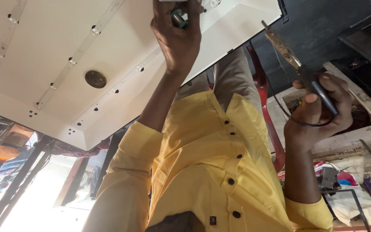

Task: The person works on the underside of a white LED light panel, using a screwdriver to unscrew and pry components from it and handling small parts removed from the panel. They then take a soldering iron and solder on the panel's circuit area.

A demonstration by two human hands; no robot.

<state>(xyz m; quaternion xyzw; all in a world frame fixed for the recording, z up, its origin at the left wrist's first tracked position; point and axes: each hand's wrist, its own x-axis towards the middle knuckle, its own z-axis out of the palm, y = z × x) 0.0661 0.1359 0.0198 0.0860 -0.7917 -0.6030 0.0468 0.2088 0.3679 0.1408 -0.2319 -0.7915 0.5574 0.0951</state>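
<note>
Up close, the picture looks flipped over, with the person's yellow button shirt [211, 163] in the middle. Above the shirt lies a big white flat panel [44, 64] with thin strips of small clear round lenses [94, 31] and one round brown metal disc [95, 79]. The left hand [177, 36] rests on the panel's edge, fingers curled tight around a small green and silver part [178, 18]. Right of the shirt, the right hand [318, 114] pinches the dark handle of a long rusty soldering iron [295, 64], its tip pointing toward the panel. Near that hand sits a worn wooden frame [357, 137]. Below the frame lie red and white packets [353, 180] and white cloth. A dark wall [314, 25] is behind the iron.
</note>
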